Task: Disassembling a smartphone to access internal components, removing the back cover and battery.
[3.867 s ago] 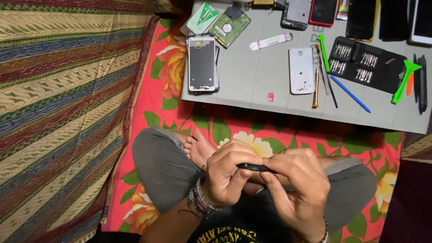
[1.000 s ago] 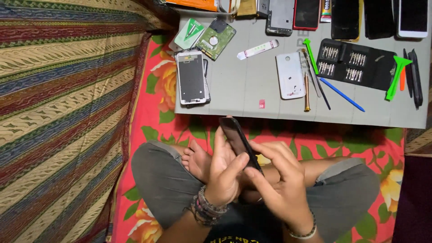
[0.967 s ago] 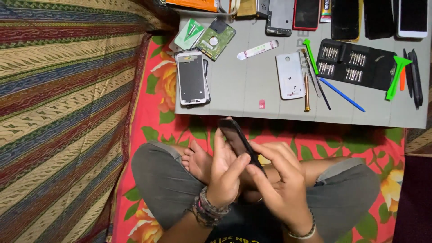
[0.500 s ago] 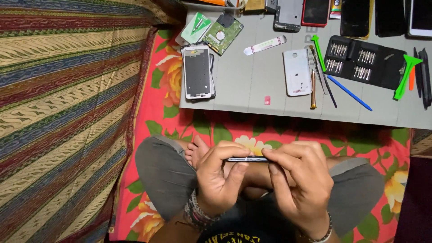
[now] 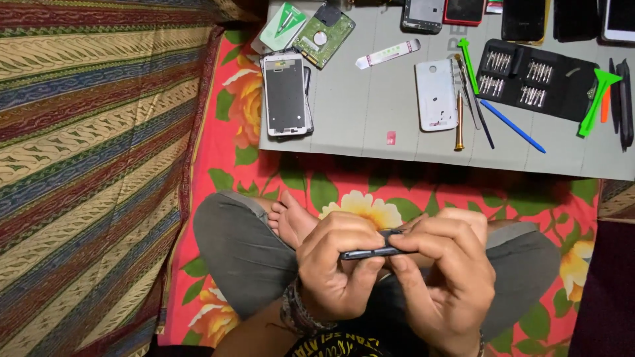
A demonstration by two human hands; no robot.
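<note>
Both of my hands grip a thin dark phone, held edge-on above my crossed legs. My left hand clasps its left end with the thumb underneath. My right hand pinches the right end with the fingertips pressed on its top edge. Most of the phone's face is hidden by my fingers.
A grey mat ahead holds a white phone frame, a white back cover, a hard drive, a black screwdriver bit case, a brass-handled driver, a blue stylus and green pry tools. Striped cloth lies left.
The phone, tilted upright with its dark face showing a second ago, is turned flat and edge-on between both hands. The view has shifted slightly.
</note>
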